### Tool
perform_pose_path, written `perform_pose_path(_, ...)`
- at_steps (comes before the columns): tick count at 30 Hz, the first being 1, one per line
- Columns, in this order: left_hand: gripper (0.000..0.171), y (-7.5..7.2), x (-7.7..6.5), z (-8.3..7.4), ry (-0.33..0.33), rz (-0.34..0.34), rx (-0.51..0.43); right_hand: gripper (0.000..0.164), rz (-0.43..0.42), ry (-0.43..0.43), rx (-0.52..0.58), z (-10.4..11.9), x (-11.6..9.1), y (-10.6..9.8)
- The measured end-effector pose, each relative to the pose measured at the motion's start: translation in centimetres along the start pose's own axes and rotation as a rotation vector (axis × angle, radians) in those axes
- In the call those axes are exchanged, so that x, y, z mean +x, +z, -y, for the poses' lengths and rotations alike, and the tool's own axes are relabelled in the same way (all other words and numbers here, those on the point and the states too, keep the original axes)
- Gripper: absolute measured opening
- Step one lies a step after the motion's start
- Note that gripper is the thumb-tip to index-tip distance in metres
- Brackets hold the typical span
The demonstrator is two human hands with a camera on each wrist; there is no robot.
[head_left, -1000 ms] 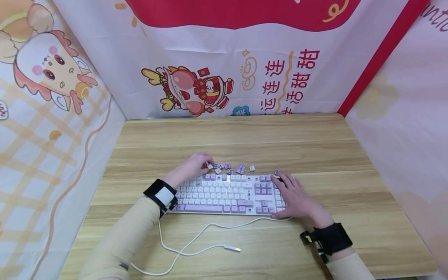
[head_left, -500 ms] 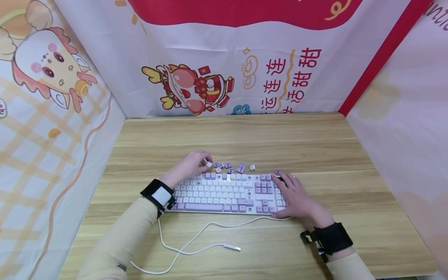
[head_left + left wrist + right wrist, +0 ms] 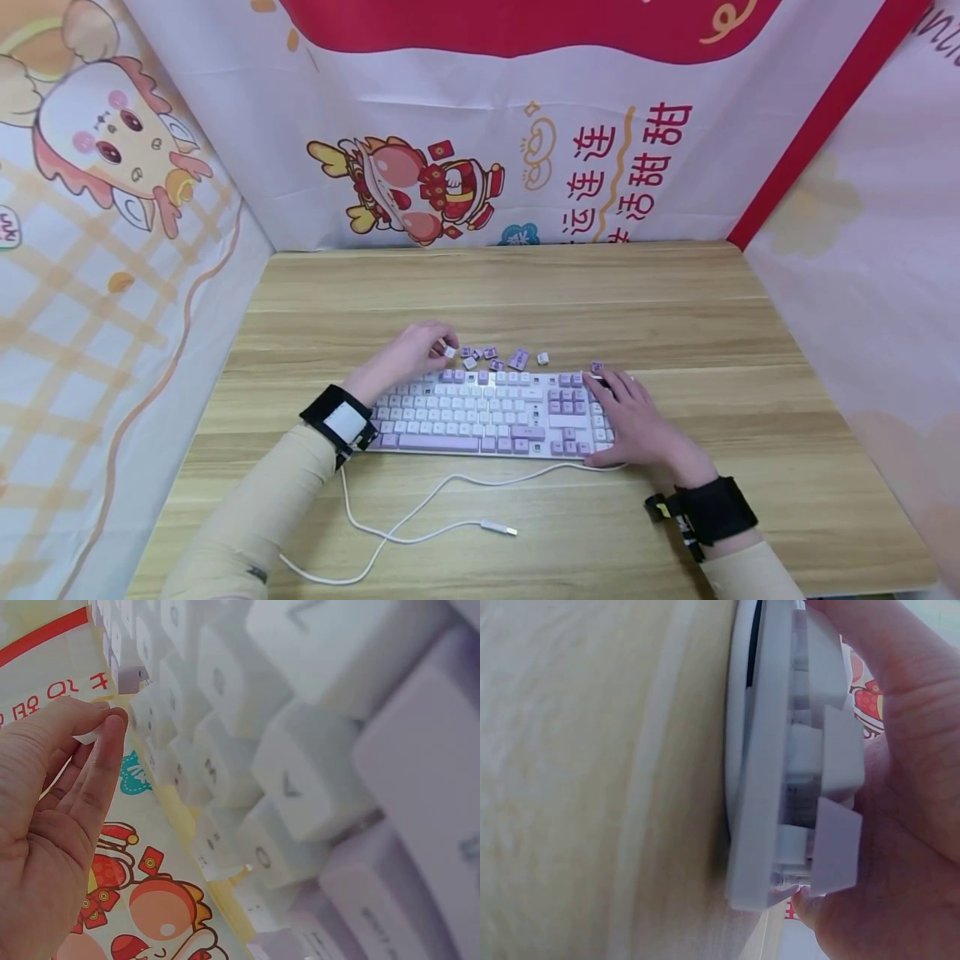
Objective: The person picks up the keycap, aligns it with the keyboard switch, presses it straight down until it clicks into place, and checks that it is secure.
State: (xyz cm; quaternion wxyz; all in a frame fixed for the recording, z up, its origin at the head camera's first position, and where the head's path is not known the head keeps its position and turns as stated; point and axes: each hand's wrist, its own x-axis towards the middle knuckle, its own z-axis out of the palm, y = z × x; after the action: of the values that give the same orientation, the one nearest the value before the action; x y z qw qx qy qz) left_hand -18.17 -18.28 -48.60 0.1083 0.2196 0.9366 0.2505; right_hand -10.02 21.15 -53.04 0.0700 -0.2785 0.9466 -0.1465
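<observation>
**Pinching a white keycap (image 3: 449, 352) just past the far edge of a keyboard (image 3: 450, 416)**

Closest to the person, a white cable (image 3: 408, 517) loops and crosses over itself on the wooden table (image 3: 495, 304), its USB plug (image 3: 498, 528) lying out to the right. Black straps (image 3: 716, 510) ring both wrists, below pale sleeves (image 3: 247, 508).

Next comes the keyboard, white and lilac, with a few dark bare spots among its keys. The right hand (image 3: 633, 422) spans its right end, thumb at the near edge and fingers by the far one, holding it there.

The left hand (image 3: 416, 350) reaches over the keyboard's left part. Its thumb and fingertips come together on the white keycap, which sits right at their tips; I can't tell whether it also touches the table. Just right of that grip lies a cluster of small loose keycaps (image 3: 490, 353), then a longer lilac keycap (image 3: 518, 359) and a lone white one. Another purple keycap (image 3: 596, 367) lies near the right fingertips.

Past the table's back edge hangs a printed cloth (image 3: 465, 92), with red lettering and a cartoon figure turned sideways.
</observation>
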Motion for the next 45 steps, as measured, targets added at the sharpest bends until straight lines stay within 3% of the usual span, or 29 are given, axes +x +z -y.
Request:
perform_pose_path(8,0.029,-1.1,-0.9,0.7,-0.036,-0.024,-0.073,0.124,0.007,0.007,0.003,0.1,0.1,-0.1)
perform_pose_path(18,0.027,-3.0,-3.2,1.7,-0.052,-0.026,-0.021,0.124,0.017,0.009,0.008,0.1,0.1,-0.1)
perform_pose_path(24,0.022,-3.8,-4.2,2.5,-0.077,0.013,0.031,0.125,0.009,0.002,0.002,0.1,0.1,-0.2)
perform_pose_path(29,0.016,-3.9,-4.6,3.0,-0.065,0.047,0.07,0.124,-0.003,-0.007,0.008,0.2,0.0,-0.2)
perform_pose_path(45,0.017,-3.7,-4.6,4.3,-0.043,0.107,0.058,0.123,0.034,0.021,0.023,0.4,0.1,-0.5)
